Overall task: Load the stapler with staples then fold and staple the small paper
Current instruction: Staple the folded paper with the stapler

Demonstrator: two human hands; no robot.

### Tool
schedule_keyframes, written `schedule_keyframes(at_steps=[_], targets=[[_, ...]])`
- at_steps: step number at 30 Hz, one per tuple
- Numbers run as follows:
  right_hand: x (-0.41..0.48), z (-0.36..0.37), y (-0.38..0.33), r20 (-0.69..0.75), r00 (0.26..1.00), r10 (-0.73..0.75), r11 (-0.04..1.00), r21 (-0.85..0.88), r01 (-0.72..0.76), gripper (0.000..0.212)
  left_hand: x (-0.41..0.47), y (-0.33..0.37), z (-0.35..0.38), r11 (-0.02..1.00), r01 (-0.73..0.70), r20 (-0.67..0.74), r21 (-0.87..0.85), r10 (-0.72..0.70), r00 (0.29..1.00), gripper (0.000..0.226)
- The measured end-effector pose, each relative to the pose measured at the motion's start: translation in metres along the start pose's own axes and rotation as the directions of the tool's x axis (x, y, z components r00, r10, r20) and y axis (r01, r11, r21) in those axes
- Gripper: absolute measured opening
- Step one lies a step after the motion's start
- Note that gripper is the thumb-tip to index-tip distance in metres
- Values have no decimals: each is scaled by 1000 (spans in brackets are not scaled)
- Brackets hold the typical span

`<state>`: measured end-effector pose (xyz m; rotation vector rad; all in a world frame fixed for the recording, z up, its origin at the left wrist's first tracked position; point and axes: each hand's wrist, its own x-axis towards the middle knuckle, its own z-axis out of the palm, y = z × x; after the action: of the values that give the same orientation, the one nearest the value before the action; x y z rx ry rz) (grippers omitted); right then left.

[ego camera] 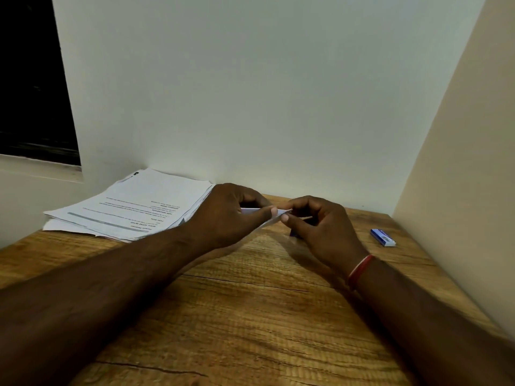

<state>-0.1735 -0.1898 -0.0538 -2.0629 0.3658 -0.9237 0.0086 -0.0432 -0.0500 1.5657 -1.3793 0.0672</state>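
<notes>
Both hands meet over the middle of the wooden table [250,316], a little above it. My left hand [225,215] and my right hand [320,227] pinch a small white paper [267,218] between thumbs and fingers; it is seen almost edge-on and looks folded. A dark blue object [293,233], possibly the stapler, peeks out under my right hand and is mostly hidden. A small blue and white staple box [383,237] lies shut on the table to the right of my right hand.
A stack of printed sheets [133,207] lies at the back left corner, close to my left hand. Walls [278,93] close the table at the back and on the right. A dark window [30,79] is at the upper left.
</notes>
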Motion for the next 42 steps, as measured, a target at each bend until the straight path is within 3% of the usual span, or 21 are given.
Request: schedule_keyframes(at_steps=[5,10,13,17,18,22,26,29,33,42], targets=[[6,-3,6,-50,998,-35,996,-87,31,10,-1,2,-5,999,37,130,-17,-35,991,15],[12,-7,15,-147,988,-55,995,-90,42,12,-1,-3,-4,995,95,147,25,-97,984,47],[13,-6,15,-172,984,-55,995,-86,40,13,-2,-5,0,993,118,141,-12,-115,983,43],[12,-5,15,-182,982,-48,997,-65,37,11,-1,-5,2,940,160,131,-303,-125,983,29],[11,-5,14,-177,984,-34,998,-52,25,11,-2,-4,1,940,146,129,-309,-110,985,23],[6,-1,9,-74,994,83,987,142,-72,17,-3,-7,3,990,115,51,-79,-111,993,20],[1,1,6,12,995,98,962,257,-97,29,0,-7,0,981,170,2,-92,-171,985,12],[0,2,6,13,989,144,928,345,-140,27,-1,-5,-2,977,179,11,-114,-178,984,11],[0,0,4,-8,989,149,959,244,-142,9,-2,-2,1,989,134,34,-67,-132,991,8],[2,-1,3,39,998,49,990,128,-54,8,-2,-3,-1,996,45,43,-74,-41,998,10]])
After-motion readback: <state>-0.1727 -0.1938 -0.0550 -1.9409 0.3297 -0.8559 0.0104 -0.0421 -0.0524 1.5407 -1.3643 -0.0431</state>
